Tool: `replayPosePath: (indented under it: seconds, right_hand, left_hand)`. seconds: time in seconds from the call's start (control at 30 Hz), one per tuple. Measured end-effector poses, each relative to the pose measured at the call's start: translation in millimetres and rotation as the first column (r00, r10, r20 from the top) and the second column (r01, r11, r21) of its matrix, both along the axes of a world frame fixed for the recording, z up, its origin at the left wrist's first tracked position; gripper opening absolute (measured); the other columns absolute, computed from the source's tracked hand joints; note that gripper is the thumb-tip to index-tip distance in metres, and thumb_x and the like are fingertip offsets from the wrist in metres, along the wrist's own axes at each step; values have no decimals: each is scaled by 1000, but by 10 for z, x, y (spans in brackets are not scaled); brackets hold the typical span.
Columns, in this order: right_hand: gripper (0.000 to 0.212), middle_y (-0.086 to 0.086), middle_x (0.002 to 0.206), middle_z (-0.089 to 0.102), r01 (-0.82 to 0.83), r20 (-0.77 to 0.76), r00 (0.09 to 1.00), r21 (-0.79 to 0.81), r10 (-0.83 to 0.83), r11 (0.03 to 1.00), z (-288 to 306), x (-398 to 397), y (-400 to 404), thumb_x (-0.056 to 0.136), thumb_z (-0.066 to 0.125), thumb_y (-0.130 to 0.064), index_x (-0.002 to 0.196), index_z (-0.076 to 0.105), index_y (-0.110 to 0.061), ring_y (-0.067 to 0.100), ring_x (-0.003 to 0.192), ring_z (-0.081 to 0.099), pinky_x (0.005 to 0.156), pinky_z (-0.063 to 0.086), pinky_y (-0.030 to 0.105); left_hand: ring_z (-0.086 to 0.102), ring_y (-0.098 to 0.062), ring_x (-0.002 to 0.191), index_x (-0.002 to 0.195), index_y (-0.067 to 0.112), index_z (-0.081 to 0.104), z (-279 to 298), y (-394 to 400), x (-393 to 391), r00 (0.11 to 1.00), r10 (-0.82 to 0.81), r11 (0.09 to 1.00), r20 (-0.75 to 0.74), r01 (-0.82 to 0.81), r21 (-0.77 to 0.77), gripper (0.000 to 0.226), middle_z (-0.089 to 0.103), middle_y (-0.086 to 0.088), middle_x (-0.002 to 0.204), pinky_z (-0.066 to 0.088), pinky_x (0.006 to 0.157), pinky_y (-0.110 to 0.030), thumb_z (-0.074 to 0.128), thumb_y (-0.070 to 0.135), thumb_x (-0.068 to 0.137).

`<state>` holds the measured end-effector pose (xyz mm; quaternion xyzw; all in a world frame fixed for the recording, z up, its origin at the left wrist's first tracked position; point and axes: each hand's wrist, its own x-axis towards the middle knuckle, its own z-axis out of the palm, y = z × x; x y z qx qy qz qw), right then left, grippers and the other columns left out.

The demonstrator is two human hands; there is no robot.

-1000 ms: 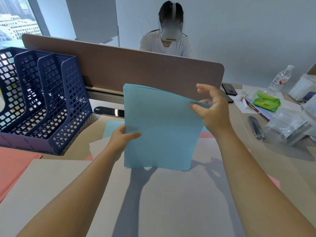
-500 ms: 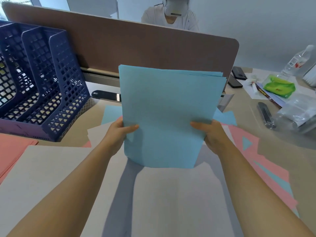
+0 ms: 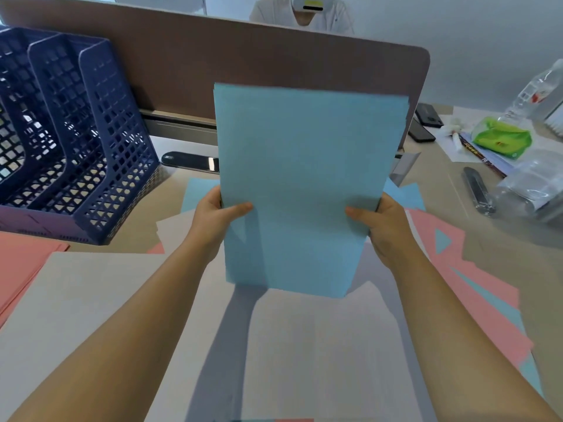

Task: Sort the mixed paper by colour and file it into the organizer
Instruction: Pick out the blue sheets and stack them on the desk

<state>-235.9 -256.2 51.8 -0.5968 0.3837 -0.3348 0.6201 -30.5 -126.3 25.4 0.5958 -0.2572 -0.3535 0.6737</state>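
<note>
Hands hold a stack of blue paper (image 3: 307,184) upright at the centre of the frame, its lower edge resting on pale grey sheets (image 3: 320,354) that spread across the lower half of the table (image 3: 499,239). The left hand (image 3: 213,216) grips the stack's left edge, thumb laid across the front and fingers hidden behind; the right hand (image 3: 382,223) grips the right edge in the same way. The tops of the blue sheets sit slightly uneven at the upper left corner. A dark blue mesh organizer (image 3: 76,138) with upright compartments stands at the upper left of the frame, apart from the stack. Pink paper (image 3: 24,266) lies at the left edge below the organizer, and mixed pink and blue sheets (image 3: 475,287) fan out at the right. A brown desk divider (image 3: 243,65) runs across the top of the frame behind the stack, with a seated person (image 3: 304,13) partly visible beyond it. At the upper right of the frame lie a green packet (image 3: 502,137), a clear plastic bottle (image 3: 539,92) and two dark phones (image 3: 426,123).
</note>
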Motion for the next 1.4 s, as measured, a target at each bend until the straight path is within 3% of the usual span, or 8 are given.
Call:
replayPosePath:
  seconds: [0.17,0.3,0.4,0.6,0.73,0.9,1.07,1.4]
  right_hand:
    - [31,-7,86,64,62,-14,998,0,-62,998,-133,24,190,83,55,12,102,58,-12,2,68,64,65,53,14]
    - [27,0,95,61,108,27,994,-32,-107,994,56,156,256,85,55,9,102,54,-12,17,82,59,76,50,26]
    - [30,-2,93,62,92,55,994,-28,-91,995,114,151,244,85,55,8,108,53,-11,16,83,60,78,51,27]
    - [24,-1,87,65,54,-75,996,175,-42,983,-507,19,392,80,59,9,96,62,-9,26,86,61,84,50,37]
    - [28,-13,66,70,79,-38,997,160,-74,984,-576,68,404,80,59,10,82,62,-18,20,78,62,79,50,32]
    - [18,3,97,64,88,-126,990,191,-64,978,-706,6,489,88,55,1,99,58,-13,25,95,58,91,46,38]
    - [21,1,98,58,127,-190,974,30,-119,991,-524,26,535,91,48,0,101,54,-17,21,92,55,79,44,29]
    - [24,-7,80,57,-253,-118,963,-72,243,965,115,883,1176,90,44,6,100,51,-15,7,70,56,65,46,22]
  left_hand:
    - [57,-28,93,89,17,58,-168,75,-150,994,114,991,-3,-113,67,29,63,2,89,49,85,-38,56,-11,82]
    - [56,-26,92,90,17,59,-18,25,-124,989,129,992,68,-130,5,30,62,0,91,48,82,-33,52,-11,85]
    - [58,-24,92,91,21,59,46,35,-114,992,102,994,80,-99,-42,28,62,-1,96,48,85,-32,62,-2,77]
    - [62,-30,104,103,14,60,-512,265,-218,997,61,983,-57,-50,176,53,66,-5,106,50,91,-43,72,18,52]
    - [62,-19,87,93,18,59,-566,199,-306,992,105,986,-74,-94,134,33,64,3,93,51,78,-28,71,0,68]
    - [60,-23,104,115,11,54,-706,229,-413,995,86,975,-48,-74,208,54,61,-5,113,48,89,-33,65,18,63]
    - [56,-23,99,120,0,53,-641,235,-443,976,216,939,17,-212,270,31,59,-17,122,46,88,-35,54,1,90]
    - [53,-24,107,126,8,49,-34,1388,64,842,488,802,228,-536,264,31,57,-5,120,45,98,-40,48,8,94]
